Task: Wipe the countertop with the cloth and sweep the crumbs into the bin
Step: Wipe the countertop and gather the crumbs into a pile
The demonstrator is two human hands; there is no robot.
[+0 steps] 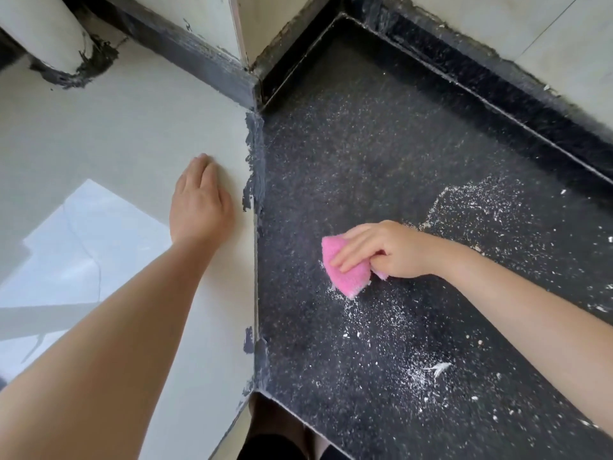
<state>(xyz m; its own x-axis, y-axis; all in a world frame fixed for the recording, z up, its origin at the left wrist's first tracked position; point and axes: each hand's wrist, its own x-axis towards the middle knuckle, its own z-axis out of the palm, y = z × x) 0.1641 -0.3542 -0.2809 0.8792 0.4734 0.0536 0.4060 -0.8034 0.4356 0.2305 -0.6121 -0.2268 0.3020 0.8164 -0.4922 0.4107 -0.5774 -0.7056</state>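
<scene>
A dark speckled countertop (365, 154) fills the right half of the head view. White crumbs and dust (391, 330) lie scattered over its near and right parts, with a denser patch (481, 207) behind my right wrist. My right hand (388, 249) presses a folded pink cloth (345, 277) flat on the counter, fingers over its top. My left hand (199, 200) rests flat with fingers together on the pale tiled wall surface (116, 144) to the left of the counter, holding nothing. No bin is in view.
A raised dark backsplash ledge (497, 84) runs along the counter's far edge. A white pipe (43, 28) enters the tile at the top left. The counter's front edge (298, 416) is at the bottom, with dark clothing below it.
</scene>
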